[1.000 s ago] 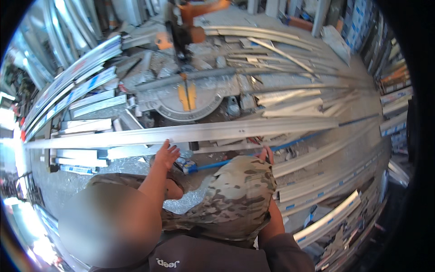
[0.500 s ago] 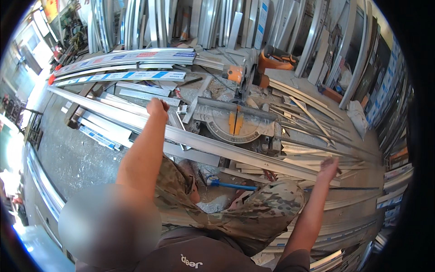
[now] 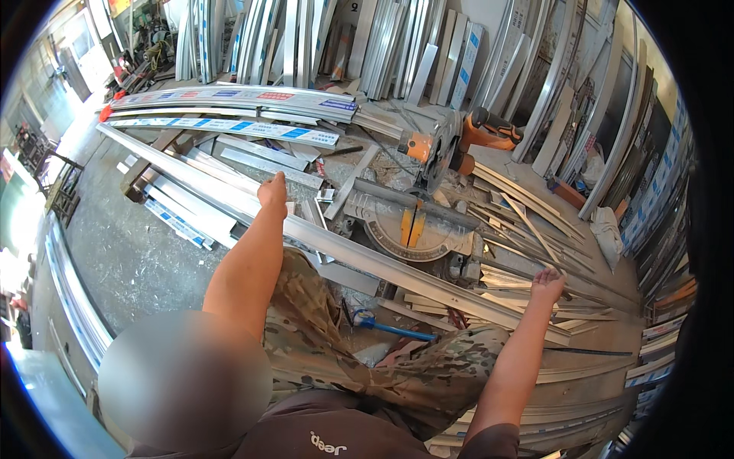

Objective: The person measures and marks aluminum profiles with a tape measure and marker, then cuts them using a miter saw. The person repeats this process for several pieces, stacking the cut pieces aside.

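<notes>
A long silver metal profile (image 3: 359, 256) lies slantwise in front of me, from the far left to the near right, passing in front of the saw base. My left hand (image 3: 273, 193) is at its far edge, the fingers folded in; whatever they hold, if anything, is hidden. Out to the right, near the profile's end, is my right hand (image 3: 547, 284). Its fingers are apart and slightly bent, with nothing visible in them. Beyond the profile stands an orange and grey mitre saw (image 3: 440, 157), its head raised over a round base (image 3: 405, 233).
Blue-marked metal profiles (image 3: 229, 128) rest on a support at the left. Thin offcuts (image 3: 527, 218) are piled right of the saw. A blue-handled tool (image 3: 397, 329) lies between my legs. Tall profiles (image 3: 382, 53) lean against the back wall.
The view has shifted and turned a little. Against the scene, my right hand has moved inward and away from the profile's end, its fingers turned upward. My left hand has shifted slightly left.
</notes>
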Demonstrator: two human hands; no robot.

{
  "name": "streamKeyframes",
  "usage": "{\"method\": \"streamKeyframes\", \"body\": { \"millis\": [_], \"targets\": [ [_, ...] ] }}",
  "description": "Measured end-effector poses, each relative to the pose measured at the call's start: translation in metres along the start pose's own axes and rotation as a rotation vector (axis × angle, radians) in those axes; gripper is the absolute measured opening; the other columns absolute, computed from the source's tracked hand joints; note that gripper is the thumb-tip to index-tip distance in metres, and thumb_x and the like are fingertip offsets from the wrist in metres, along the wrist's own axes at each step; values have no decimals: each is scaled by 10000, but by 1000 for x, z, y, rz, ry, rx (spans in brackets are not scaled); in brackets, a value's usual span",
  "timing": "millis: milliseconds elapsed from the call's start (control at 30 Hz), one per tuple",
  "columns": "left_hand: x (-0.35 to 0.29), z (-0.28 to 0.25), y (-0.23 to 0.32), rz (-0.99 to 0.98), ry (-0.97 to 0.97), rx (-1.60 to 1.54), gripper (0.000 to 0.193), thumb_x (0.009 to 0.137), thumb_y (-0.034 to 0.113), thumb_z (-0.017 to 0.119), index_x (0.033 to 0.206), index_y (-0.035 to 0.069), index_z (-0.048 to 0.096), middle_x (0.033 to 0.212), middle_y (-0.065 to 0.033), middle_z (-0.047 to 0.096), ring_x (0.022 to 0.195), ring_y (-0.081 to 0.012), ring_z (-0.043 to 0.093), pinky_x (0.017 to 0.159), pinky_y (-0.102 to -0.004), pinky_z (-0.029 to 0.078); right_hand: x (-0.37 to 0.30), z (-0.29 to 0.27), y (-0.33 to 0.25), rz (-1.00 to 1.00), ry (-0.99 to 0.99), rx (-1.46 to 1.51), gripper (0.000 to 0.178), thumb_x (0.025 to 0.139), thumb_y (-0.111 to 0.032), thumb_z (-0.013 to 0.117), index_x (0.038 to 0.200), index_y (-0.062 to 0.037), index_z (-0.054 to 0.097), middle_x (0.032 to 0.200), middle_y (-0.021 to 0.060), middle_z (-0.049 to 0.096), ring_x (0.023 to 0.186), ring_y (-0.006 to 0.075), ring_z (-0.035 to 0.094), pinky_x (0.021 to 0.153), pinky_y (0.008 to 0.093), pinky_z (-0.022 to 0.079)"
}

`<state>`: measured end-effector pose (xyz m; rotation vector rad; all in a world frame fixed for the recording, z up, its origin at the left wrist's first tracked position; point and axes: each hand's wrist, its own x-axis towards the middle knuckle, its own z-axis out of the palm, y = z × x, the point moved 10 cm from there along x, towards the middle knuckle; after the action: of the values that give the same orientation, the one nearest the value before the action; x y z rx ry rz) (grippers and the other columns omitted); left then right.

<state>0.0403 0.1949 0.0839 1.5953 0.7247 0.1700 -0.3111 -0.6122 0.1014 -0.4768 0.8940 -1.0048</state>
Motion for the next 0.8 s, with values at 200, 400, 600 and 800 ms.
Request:
{"method": "streamKeyframes", "body": {
  "millis": [200, 400, 600, 800],
  "targets": [
    [9, -17, -12, -29, 39, 48, 699, 813, 204, 807, 1410, -7, 510, 1374, -217, 585, 1272, -343, 560, 1042, -414, 465, 13, 6, 3, 35, -62, -117, 213, 983, -337, 594, 837, -210, 503, 729, -85, 544, 868, 134, 634, 867, 383, 423],
    [14, -22, -3, 29, 85, 87, 700, 824, 222, 799, 1413, -9, 498, 1381, -234, 573, 1278, -361, 554, 1051, -423, 461, 37, 0, 17, 44, 12, -141, 134, 976, -310, 605, 1023, -193, 651, 976, -95, 665, 917, 122, 617, 889, 358, 426],
    [25, -20, -6, 94, 80, 104, 684, 803, 229, 774, 1389, -16, 519, 1375, -261, 568, 1263, -398, 567, 1064, -434, 451, 26, 13, 17, 14, -57, -174, 128, 983, -271, 587, 1064, -173, 602, 973, -76, 656, 964, 111, 615, 923, 391, 411],
    [22, -14, -3, 115, 55, 106, 677, 807, 222, 769, 1383, -30, 516, 1373, -263, 568, 1269, -390, 563, 1064, -426, 451, 23, 12, 7, -51, 5, -129, 89, 963, -257, 636, 976, -197, 571, 827, -54, 589, 802, 107, 633, 842, 351, 445]
  ]
}}
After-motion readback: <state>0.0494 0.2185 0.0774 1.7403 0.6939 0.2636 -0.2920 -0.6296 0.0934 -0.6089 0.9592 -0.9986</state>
